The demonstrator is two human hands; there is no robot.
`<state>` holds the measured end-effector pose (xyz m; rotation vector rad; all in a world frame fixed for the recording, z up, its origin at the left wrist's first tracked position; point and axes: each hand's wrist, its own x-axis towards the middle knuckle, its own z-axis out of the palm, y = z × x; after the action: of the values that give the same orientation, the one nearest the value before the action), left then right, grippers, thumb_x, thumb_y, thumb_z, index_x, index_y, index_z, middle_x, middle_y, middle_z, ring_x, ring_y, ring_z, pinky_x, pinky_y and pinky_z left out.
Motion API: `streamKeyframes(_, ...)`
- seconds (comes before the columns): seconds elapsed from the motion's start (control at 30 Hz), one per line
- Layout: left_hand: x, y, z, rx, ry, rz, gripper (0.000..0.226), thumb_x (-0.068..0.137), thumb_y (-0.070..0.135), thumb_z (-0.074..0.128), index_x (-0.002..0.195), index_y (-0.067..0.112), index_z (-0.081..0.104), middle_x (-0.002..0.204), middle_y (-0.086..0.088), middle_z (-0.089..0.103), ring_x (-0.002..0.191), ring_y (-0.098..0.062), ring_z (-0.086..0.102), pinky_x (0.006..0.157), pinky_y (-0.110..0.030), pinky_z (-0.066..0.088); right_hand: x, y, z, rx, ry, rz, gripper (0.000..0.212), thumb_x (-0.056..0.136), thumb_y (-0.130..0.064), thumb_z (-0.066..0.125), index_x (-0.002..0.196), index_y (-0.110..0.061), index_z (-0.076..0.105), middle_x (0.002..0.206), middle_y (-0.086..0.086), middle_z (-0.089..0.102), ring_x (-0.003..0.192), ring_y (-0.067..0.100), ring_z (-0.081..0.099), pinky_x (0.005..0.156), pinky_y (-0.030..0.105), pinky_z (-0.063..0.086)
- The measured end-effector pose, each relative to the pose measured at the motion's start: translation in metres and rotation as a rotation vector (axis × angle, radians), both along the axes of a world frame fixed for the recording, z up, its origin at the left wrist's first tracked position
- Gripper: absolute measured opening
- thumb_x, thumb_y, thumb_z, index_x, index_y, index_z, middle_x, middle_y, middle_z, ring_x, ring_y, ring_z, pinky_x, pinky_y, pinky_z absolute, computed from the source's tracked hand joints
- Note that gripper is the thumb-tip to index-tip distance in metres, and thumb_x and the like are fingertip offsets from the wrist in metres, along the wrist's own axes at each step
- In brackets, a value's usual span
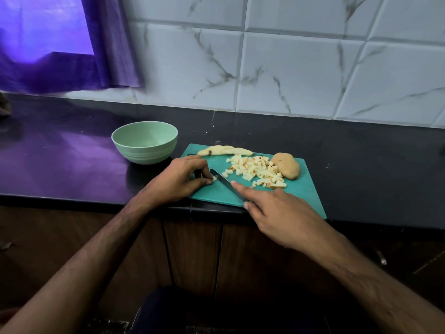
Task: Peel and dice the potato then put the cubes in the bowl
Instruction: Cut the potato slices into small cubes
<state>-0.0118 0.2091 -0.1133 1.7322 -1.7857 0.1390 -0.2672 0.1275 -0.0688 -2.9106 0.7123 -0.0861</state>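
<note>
White marble-veined wall tiles [301, 68] run across the back, a purple curtain [79, 44] hangs at the left, and below them lies the dark table [72, 150], glossy with violet reflections. Wooden cabinet doors [192, 251] show under its front edge. On the table sits a teal cutting board [298, 194], angled, its near corner at the table's edge. Just left of the board stands a pale green bowl [145, 141], upright, with nothing visible inside. Over to the board: an unpeeled potato piece [286, 168] rests near the far right side, touching a loose heap of potato cubes [256, 171] spread across the middle. Pale potato slices [225, 151] lie along the far edge. The right hand [284, 218] grips a knife [225, 182], index finger stretched along the spine, blade pointing away toward the left. The left hand [178, 179] is curled, fingertips pinching a small potato bit [214, 178] right against the blade, down on the board's left portion.
</note>
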Motion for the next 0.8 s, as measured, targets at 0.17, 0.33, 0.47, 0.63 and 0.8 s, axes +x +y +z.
streamKeyframes(0.17,-0.002,0.001,0.002,-0.01,0.013,-0.006,0.008,0.087,0.017,0.081,0.087,0.018,0.073,0.083,0.018,0.06,0.079,-0.003,0.059,0.067,-0.01,0.038,0.011,-0.001,0.001,-0.035,-0.009,-0.019,0.052,0.11,-0.039,0.032,0.158,-0.048,0.016,0.071,-0.01,0.046,0.06,0.005,0.042,0.052,0.024,0.027)
streamKeyframes(0.33,-0.008,0.004,0.003,-0.037,0.115,0.014,0.02,0.087,0.021,0.081,0.098,0.017,0.065,0.08,0.014,0.064,0.075,-0.007,0.062,0.064,-0.011,0.041,0.004,-0.002,0.006,-0.01,-0.046,-0.011,0.052,0.11,-0.04,0.032,0.157,-0.052,0.014,0.068,-0.01,0.047,0.059,0.005,0.043,0.053,0.025,0.028)
streamKeyframes(0.47,-0.009,0.005,0.004,-0.026,0.167,0.006,0.032,0.084,0.012,0.083,0.101,0.017,0.056,0.084,0.009,0.07,0.077,-0.01,0.064,0.066,-0.012,0.044,0.003,0.002,-0.001,0.021,-0.018,0.003,0.052,0.11,-0.041,0.033,0.157,-0.051,0.015,0.069,-0.011,0.047,0.058,0.003,0.041,0.054,0.021,0.029)
streamKeyframes(0.63,-0.007,0.003,0.003,-0.024,0.175,0.03,0.033,0.082,0.012,0.085,0.098,0.016,0.056,0.083,0.01,0.072,0.076,-0.01,0.063,0.065,-0.012,0.043,0.009,0.005,-0.007,0.035,-0.022,0.008,0.053,0.11,-0.039,0.033,0.159,-0.049,0.012,0.07,-0.011,0.046,0.058,0.004,0.041,0.053,0.023,0.027)
streamKeyframes(0.8,-0.005,0.002,0.002,-0.02,0.121,0.029,0.035,0.083,0.012,0.083,0.112,0.02,0.064,0.083,0.011,0.07,0.078,0.0,0.061,0.067,-0.009,0.04,0.011,0.006,-0.007,-0.032,-0.007,0.005,0.054,0.11,-0.041,0.031,0.158,-0.05,0.01,0.071,-0.01,0.045,0.061,0.004,0.041,0.055,0.025,0.03)
